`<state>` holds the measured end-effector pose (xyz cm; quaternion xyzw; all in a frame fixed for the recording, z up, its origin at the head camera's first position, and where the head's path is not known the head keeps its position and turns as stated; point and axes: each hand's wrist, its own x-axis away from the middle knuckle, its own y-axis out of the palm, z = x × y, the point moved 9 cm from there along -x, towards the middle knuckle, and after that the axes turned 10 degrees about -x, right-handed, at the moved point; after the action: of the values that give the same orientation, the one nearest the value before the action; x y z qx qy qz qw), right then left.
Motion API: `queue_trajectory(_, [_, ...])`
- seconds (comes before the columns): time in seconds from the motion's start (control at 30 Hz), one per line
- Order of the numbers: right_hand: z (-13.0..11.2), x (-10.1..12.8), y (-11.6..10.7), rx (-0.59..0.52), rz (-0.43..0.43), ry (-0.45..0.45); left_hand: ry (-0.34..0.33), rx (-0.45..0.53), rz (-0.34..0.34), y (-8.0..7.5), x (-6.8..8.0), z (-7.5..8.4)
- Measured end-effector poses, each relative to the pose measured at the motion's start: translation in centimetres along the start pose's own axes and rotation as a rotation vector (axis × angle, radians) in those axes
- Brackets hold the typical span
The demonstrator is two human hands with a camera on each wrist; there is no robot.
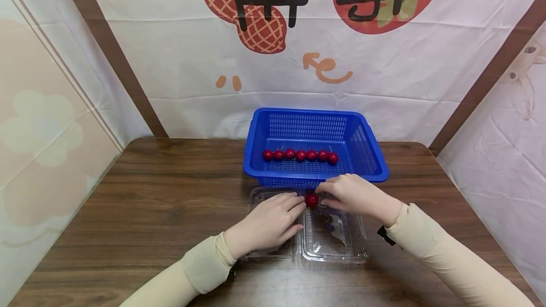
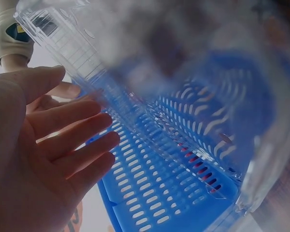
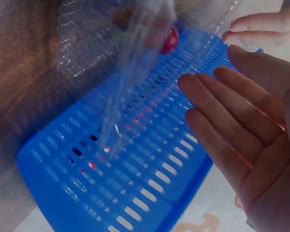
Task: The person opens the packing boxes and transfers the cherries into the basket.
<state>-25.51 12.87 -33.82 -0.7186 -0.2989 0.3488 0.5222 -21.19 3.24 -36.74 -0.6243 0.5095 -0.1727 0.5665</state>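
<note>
A red cherry (image 1: 312, 200) with a thin stem lies at the back left corner of the right half of a clear plastic clamshell box (image 1: 334, 257). My right hand (image 1: 356, 195) hovers over that corner, thumb and fingers spread beside the cherry; the right wrist view has the cherry (image 3: 170, 41) apart from the fingertips. Over the box's left half is my left hand (image 1: 270, 219), its fingers loosely extended toward the cherry. In the left wrist view, the left hand (image 2: 63, 130) has nothing in its palm, and the transparent plastic stands beside the fingers.
Behind the box stands a blue plastic basket (image 1: 379, 172) with slotted walls. Several red cherries (image 1: 300, 156) line up in a row inside it. The brown wooden table (image 1: 170, 207) runs back to a printed white cloth (image 1: 192, 103).
</note>
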Motion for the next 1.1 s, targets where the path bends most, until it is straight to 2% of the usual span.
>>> queue_trajectory(0.43, [0.6,-0.4,2.8,0.084,-0.019,-0.002,0.004,-0.005,0.011,0.2,0.1,0.1])
queue_trajectory(1.1, [1.1,-0.8,4.8,0.069,-0.044,-0.007,0.001,-0.003,-0.015,0.4,0.0,0.1])
